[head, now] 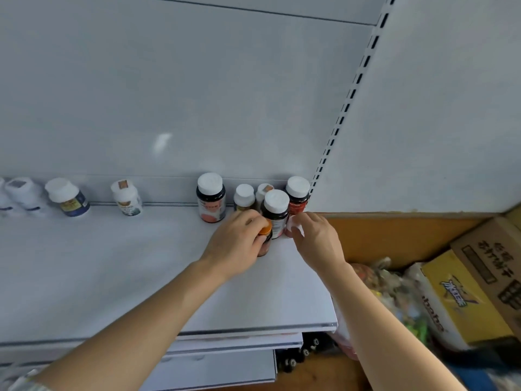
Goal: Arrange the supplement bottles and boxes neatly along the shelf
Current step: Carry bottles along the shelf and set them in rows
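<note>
On the white shelf (pixel 112 263), a cluster of supplement bottles stands in the right back corner. My left hand (pixel 236 241) grips a small orange-capped bottle (pixel 265 241) at the cluster's front. My right hand (pixel 313 238) holds a white-capped bottle (pixel 293 228) at the shelf's right edge; my fingers hide most of it. Behind them stand a dark bottle with a white cap (pixel 275 211), a red-labelled bottle (pixel 297 196) and two small white-capped bottles (pixel 244 197). A larger dark bottle (pixel 211 197) stands just left of the cluster.
Further left along the back wall stand a white bottle (pixel 127 197), a blue-labelled bottle (pixel 67 197) and white bottles (pixel 22 196) at the frame edge. Right of the shelf lie cardboard boxes (pixel 479 283) and plastic bags (pixel 389 286) on the floor. Lower shelves (pixel 225 362) jut out below.
</note>
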`<act>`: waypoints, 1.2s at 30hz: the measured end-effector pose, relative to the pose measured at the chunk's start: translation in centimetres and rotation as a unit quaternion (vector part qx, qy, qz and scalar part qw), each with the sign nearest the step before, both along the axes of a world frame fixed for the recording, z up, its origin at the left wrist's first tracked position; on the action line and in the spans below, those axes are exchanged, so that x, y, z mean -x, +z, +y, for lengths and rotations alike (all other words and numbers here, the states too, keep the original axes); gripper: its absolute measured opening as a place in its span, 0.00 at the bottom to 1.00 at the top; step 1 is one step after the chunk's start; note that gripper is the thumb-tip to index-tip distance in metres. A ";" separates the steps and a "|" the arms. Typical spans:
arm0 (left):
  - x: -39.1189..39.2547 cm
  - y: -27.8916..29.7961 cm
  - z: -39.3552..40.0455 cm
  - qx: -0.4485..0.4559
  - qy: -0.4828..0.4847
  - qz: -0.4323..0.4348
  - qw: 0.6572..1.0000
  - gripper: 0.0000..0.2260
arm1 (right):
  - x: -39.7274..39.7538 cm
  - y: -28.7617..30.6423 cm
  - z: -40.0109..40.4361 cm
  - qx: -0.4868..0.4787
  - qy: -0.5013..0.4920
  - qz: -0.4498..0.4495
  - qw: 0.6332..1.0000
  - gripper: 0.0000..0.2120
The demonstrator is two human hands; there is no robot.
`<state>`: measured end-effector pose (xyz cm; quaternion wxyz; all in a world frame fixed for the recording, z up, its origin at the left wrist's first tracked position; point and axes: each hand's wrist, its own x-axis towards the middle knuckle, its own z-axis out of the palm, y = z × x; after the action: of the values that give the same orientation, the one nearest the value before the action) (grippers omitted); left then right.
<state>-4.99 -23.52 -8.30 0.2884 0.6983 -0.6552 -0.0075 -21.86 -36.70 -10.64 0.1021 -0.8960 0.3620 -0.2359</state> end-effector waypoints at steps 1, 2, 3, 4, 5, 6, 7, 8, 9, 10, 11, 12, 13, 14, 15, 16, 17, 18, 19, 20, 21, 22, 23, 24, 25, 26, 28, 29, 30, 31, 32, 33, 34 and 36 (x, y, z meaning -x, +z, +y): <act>0.0 0.1 0.1 0.000 -0.001 0.005 1.000 0.08 | 0.0 0.0 0.0 0.000 0.002 -0.010 1.000 0.03; 0.0 0.2 0.2 0.000 -0.002 0.012 1.000 0.08 | 0.1 0.0 0.0 -0.001 0.002 -0.015 1.000 0.03; -0.1 0.3 0.3 0.000 -0.003 0.024 1.000 0.08 | 0.2 0.1 0.0 -0.004 0.000 -0.015 1.000 0.03; -0.1 0.5 0.4 0.003 -0.003 0.040 0.999 0.08 | 0.4 0.3 0.1 -0.009 -0.003 -0.015 1.000 0.05; -0.1 0.7 0.5 0.008 -0.003 0.058 0.998 0.08 | 0.6 0.7 0.2 -0.017 -0.004 -0.018 1.000 0.09; -0.2 0.9 0.5 0.016 -0.002 0.078 0.997 0.08 | 0.9 1.2 0.3 -0.027 0.000 -0.025 0.999 0.11; -0.3 1.2 0.6 0.023 -0.001 0.099 0.995 0.08 | 1.2 1.9 0.5 -0.043 0.005 -0.033 0.999 0.12; -0.4 1.4 0.6 0.027 0.001 0.122 0.992 0.08 | 1.5 2.7 0.7 -0.063 0.011 -0.038 0.997 0.11; -0.6 1.7 0.5 0.031 0.002 0.141 0.989 0.08 | 1.7 3.6 0.9 -0.085 0.015 -0.039 0.996 0.10; -0.8 1.8 0.5 0.035 0.002 0.157 0.987 0.08 | 2.0 4.5 1.1 -0.108 0.019 -0.035 0.993 0.09; -1.0 1.9 0.6 0.036 -0.001 0.175 0.984 0.08 | 2.1 5.3 1.4 -0.132 0.019 -0.029 0.991 0.08; -1.1 2.0 0.6 0.036 -0.006 0.194 0.980 0.08 | 2.2 6.1 1.7 -0.158 0.017 -0.024 0.987 0.07; -1.2 2.1 0.7 0.035 -0.012 0.213 0.976 0.08 | 2.3 6.8 2.0 -0.184 0.014 -0.022 0.983 0.07; -1.1 2.3 0.9 0.034 -0.016 0.227 0.973 0.07 | 2.2 7.5 2.4 -0.209 0.015 -0.023 0.977 0.08; -0.9 2.5 1.1 0.034 -0.018 0.236 0.971 0.07 | 2.2 8.0 2.7 -0.233 0.020 -0.026 0.972 0.08; -0.7 2.7 1.3 0.034 -0.019 0.243 0.969 0.07 | 2.2 8.3 3.0 -0.250 0.029 -0.029 0.967 0.08; -0.5 3.0 1.6 0.035 -0.017 0.250 0.967 0.07 | 2.1 8.6 3.2 -0.260 0.041 -0.030 0.964 0.09; -0.3 3.3 2.0 0.034 -0.012 0.257 0.966 0.07 | 2.0 8.9 3.4 -0.265 0.053 -0.031 0.962 0.09; -0.1 3.7 2.5 0.035 -0.005 0.263 0.964 0.07 | 1.9 9.3 3.6 -0.270 0.065 -0.032 0.960 0.10; 0.1 4.0 2.9 0.036 0.005 0.265 0.964 0.07 | 1.7 9.6 3.7 -0.274 0.074 -0.036 0.958 0.10; 0.2 4.4 3.4 0.037 0.016 0.266 0.963 0.07 | 1.6 9.9 3.9 -0.278 0.082 -0.042 0.956 0.08; 0.3 4.7 3.8 0.037 0.030 0.271 0.961 0.07 | 1.4 10.1 4.1 -0.283 0.091 -0.048 0.954 0.07; 0.3 4.9 4.3 0.037 0.045 0.279 0.958 0.07 | 1.3 10.3 4.3 -0.287 0.102 -0.051 0.951 0.06; 0.5 5.2 4.8 0.035 0.059 0.288 0.955 0.07 | 1.3 10.3 4.7 -0.288 0.113 -0.053 0.949 0.06; 0.6 5.3 5.4 0.032 0.070 0.297 0.952 0.07 | 1.2 10.2 5.0 -0.287 0.124 -0.054 0.948 0.06; 0.8 5.4 5.9 0.030 0.079 0.306 0.948 0.06 | 1.2 10.0 5.3 -0.285 0.133 -0.055 0.948 0.07; 1.2 5.2 6.9 0.027 0.097 0.323 0.941 0.06 | 1.1 9.8 6.1 -0.287 0.148 -0.059 0.945 0.10; 1.3 5.1 7.4 0.023 0.104 0.328 0.939 0.07 | 1.0 9.6 6.5 -0.287 0.156 -0.058 0.943 0.10; 1.4 4.9 8.1 0.019 0.112 0.329 0.937 0.07 | 0.7 9.4 7.0 -0.289 0.164 -0.055 0.942 0.11; 1.4 4.8 8.5 0.013 0.115 0.329 0.937 0.08 | 0.6 9.3 7.3 -0.291 0.167 -0.052 0.941 0.11; 1.4 4.8 8.9 0.008 0.119 0.331 0.936 0.08 | 0.4 9.1 7.6 -0.295 0.170 -0.049 0.939 0.11; 1.4 4.8 9.5 0.005 0.128 0.336 0.933 0.08 | 0.1 9.0 8.0 -0.301 0.175 -0.044 0.936 0.12; 1.4 4.8 10.1 0.004 0.135 0.342 0.930 0.07 | -0.2 9.0 8.3 -0.305 0.182 -0.040 0.934 0.12; 1.1 5.0 11.3 0.005 0.148 0.346 0.926 0.07 | -1.1 9.2 9.0 -0.313 0.192 -0.033 0.929 0.11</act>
<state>-6.05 -12.21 -3.28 0.4985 0.7401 -0.4035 -0.2025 -20.80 -27.72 -1.46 0.4329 -0.8624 0.2354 -0.1157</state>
